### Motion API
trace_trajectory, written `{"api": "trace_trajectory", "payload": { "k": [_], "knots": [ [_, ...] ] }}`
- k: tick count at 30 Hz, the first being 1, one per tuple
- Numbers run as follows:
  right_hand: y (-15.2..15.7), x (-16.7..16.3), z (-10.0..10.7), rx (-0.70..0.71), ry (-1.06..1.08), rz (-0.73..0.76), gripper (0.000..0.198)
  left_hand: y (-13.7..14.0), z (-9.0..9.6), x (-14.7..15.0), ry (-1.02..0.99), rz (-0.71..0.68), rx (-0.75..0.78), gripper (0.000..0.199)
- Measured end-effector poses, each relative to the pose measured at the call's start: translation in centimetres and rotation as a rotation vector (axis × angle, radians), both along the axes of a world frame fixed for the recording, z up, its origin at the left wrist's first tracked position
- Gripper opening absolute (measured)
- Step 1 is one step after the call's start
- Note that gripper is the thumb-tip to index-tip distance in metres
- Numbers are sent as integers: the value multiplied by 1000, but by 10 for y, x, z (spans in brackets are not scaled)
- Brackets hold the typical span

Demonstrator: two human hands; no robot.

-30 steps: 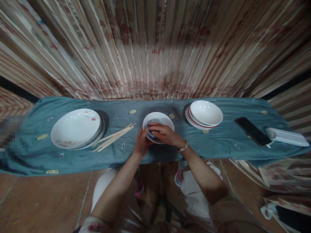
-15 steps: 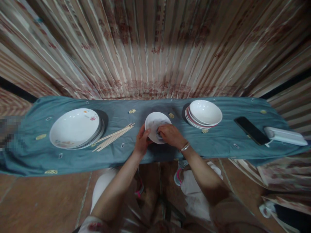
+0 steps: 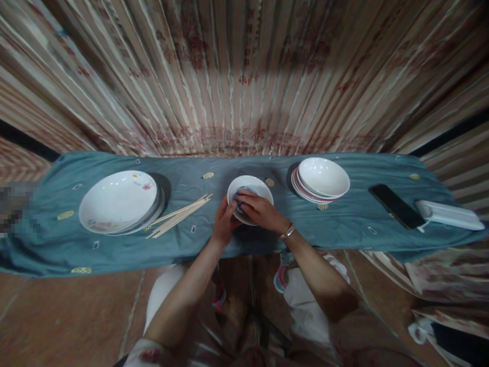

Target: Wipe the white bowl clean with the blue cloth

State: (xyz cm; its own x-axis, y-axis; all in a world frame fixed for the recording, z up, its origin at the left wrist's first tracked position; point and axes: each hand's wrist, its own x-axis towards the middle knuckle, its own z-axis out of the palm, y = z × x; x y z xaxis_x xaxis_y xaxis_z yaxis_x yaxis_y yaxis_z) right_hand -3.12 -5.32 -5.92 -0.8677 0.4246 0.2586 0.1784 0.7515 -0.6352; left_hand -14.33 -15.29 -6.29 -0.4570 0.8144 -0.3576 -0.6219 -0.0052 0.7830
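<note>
Bowl (image 3: 250,189), small and white, sits near the middle of the counter (image 3: 344,229), tipped a little toward the person. The left hand (image 3: 223,224) grips its near-left rim, fingers curled round the edge. The right hand (image 3: 260,210) is closed over a dark blue cloth (image 3: 240,206) and presses it against the inside of the bowl, so both hands are shut on something.

Just left of the bowl lies a loose bundle of pale chopsticks (image 3: 179,216), slanted, their near ends toward the front edge of the counter. Beyond them a stack of wide white plates (image 3: 118,201) with a small flower print stands well apart from the hands. To the right, near the bowl but not touching it, is a stack of bowls (image 3: 323,179) with pink rims showing between the layers. Farther right a black phone (image 3: 396,206) lies face down or dark, and past it a flat white box (image 3: 449,215) at the counter's end. Nothing lies between the hands and the bowl.

A teal cloth with small gold emblems covers the counter. Behind hangs a striped curtain (image 3: 244,76) with reddish characters, too blurred to read. Reddish-brown tiles make up the floor (image 3: 69,316) below, and a bracelet shows on the right wrist
</note>
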Motion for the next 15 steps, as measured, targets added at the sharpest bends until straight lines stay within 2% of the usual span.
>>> {"api": "trace_trajectory", "payload": {
  "k": [5,9,12,15],
  "knots": [
    [-1,-2,8,-207,102,131,28,-1,-1,-3,5,23,21,43],
    [-1,3,18,-320,76,206,21,0,-2,-5,39,15,40,46],
    [-2,8,24,-277,-4,178,19,0,-3,-7,51,26,61,47],
    [-5,13,28,-108,-137,78,17,0,-4,-9,46,36,63,48]
  ]
}}
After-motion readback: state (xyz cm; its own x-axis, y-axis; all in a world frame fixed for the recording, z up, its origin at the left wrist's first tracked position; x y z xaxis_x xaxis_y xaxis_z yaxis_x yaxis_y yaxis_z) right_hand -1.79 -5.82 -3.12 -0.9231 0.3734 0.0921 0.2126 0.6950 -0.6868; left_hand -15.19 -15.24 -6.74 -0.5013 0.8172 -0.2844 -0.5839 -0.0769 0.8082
